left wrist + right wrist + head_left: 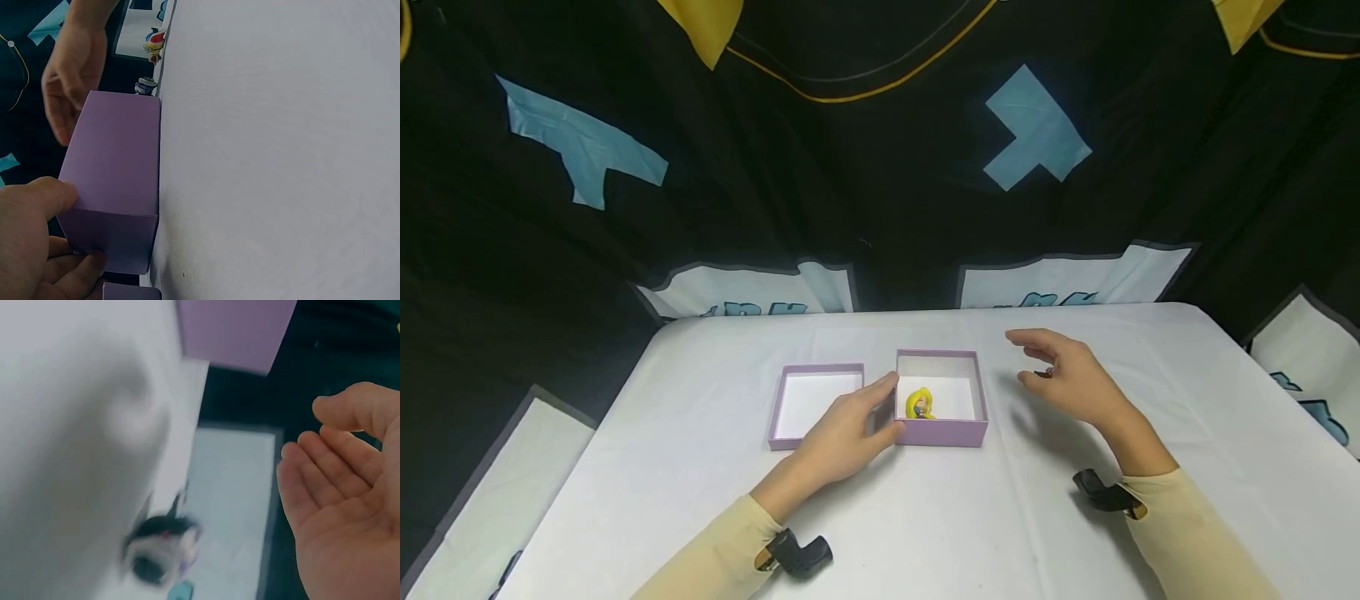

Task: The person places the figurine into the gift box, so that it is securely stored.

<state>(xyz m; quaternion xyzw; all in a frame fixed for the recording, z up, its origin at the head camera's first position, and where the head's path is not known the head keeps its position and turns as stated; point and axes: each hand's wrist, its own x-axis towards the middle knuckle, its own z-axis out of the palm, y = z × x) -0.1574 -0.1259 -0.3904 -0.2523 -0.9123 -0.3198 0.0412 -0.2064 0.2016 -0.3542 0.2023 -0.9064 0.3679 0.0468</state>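
Observation:
A purple box (943,432) with a white inside stands uncovered on the white table. Inside it, toward the left, is a small figurine (921,403) with a yellow hood or hair. My left hand (848,427) holds the box at its front left corner, thumb on the front wall and fingers along the left side. To the right of the box, my right hand (1072,377) hovers with its fingers relaxed and nothing in its palm (350,512). Blurred in the right wrist view, a dark-and-white figurine (164,547) stands on the table; the right hand mostly hides it in the head view.
A shallow purple-rimmed lid (816,406), white inside, lies left of the box, partly behind my left hand. Two small colourful things, a red-and-yellow one (154,42) and a dark-blue one (145,86), show beyond the box. Dark patterned cloth (865,192) hangs behind the table.

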